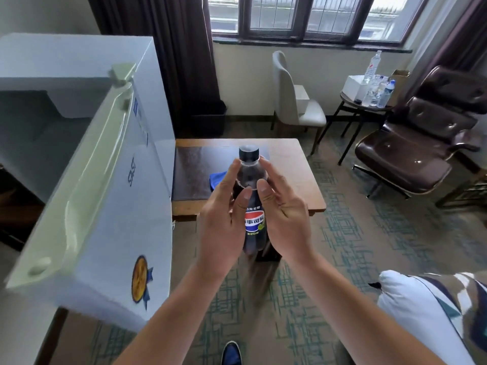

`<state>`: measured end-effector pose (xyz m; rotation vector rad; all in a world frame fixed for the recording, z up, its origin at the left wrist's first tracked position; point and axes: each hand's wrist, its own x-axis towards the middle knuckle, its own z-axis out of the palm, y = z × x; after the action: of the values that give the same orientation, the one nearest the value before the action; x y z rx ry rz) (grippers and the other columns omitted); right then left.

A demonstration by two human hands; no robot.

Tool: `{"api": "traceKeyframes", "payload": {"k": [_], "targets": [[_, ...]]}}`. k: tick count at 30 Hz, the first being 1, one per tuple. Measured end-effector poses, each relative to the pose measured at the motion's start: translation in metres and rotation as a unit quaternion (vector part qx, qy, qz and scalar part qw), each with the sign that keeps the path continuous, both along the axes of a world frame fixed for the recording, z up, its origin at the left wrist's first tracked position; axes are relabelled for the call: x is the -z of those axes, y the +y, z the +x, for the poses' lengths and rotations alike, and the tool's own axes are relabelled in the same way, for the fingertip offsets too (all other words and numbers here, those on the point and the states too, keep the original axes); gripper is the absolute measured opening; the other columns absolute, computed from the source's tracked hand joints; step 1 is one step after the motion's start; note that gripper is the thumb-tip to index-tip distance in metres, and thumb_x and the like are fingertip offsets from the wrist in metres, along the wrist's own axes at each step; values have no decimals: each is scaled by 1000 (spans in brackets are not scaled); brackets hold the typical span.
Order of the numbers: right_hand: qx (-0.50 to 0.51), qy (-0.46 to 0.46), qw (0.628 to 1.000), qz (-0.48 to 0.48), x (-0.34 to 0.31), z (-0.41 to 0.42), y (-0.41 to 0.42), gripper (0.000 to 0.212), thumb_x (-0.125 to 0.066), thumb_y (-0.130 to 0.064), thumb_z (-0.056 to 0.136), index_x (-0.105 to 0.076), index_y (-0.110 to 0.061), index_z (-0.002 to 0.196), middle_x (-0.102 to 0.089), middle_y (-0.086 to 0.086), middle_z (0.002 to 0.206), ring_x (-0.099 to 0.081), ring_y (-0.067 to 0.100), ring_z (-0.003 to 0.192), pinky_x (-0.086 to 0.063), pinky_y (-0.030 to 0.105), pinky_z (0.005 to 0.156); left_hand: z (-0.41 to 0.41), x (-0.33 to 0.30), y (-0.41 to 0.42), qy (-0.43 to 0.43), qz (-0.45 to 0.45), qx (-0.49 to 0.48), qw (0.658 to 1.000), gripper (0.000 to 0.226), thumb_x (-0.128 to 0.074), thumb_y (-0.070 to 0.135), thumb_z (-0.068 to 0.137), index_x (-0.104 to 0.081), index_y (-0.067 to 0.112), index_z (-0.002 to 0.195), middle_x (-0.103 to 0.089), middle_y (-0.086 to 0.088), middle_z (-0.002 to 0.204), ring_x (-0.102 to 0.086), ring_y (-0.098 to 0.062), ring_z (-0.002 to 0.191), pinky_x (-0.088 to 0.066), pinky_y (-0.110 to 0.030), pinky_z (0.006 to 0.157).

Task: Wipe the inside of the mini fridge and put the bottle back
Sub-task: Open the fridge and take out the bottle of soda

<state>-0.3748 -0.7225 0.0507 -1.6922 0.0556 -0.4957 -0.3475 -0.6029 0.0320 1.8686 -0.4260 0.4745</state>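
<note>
We see a dark cola bottle (pixel 252 206) held upright at the centre of the head view, black cap on, its red, white and blue label facing us. Both hands carry it in the air above the carpet (pixel 342 233). The left hand (pixel 224 219) takes the bottle from its 9 o'clock side, fingers reaching up along the shoulder and the thumb laid across the front just above the label. The right hand (pixel 283 209) takes it from 3 o'clock, thumb on the front near the liquid line and fingers curving round behind the neck (the lower fingers bend loosely toward the palm). So each grip is grasping the bottle, neither one released.

The mini fridge (pixel 79 64) stands at 9 to 10 o'clock from the bottle, its door (pixel 105 196) swung open toward us, so that we look along the door's pale inner liner and its outer face with a gold medal sticker. The grey inside of the fridge shows at far left.

Behind the bottle at 12 o'clock stands the wooden counter (pixel 297 167), and on it a blue cloth (pixel 218 177) peeks out just past the left fingers. At 1 o'clock there is a white chair (pixel 295 101), at 2 o'clock a small side table (pixel 350 100) with clear water bottles (pixel 373 85), and beside it a brown leather armchair (pixel 421 143). A patterned pillow (pixel 421 306) lies at 4 o'clock.
</note>
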Motion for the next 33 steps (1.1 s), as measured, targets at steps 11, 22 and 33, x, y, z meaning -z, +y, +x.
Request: {"api": "traceKeyframes", "payload": {"k": [11,22,33], "targets": [[-61,38,997,40,23,150,-31,42,-57,-20,105,-57,-29,146,-77,-13,114,-76,8,103,-61,28,86,139,19,-22,77,-20,-33,996,49,-50,53,100,-39,54,148,-73,9,119,-74,-8,102,-63,-35,85],[-169,38,983,64,45,302,-92,46,-55,-27,105,-51,-26,151,-67,0,139,-66,17,128,-55,48,105,266,30,-78,74,-11,-88,993,53,-47,53,100,-39,40,150,-65,13,131,-67,4,113,-57,-15,90],[-228,69,965,107,69,416,-131,49,-54,-24,104,-48,-26,152,-63,3,145,-59,21,135,-46,54,115,370,43,-114,97,-48,-75,991,48,-57,33,97,-43,40,143,-67,3,131,-64,14,113,-51,-6,88]]}}
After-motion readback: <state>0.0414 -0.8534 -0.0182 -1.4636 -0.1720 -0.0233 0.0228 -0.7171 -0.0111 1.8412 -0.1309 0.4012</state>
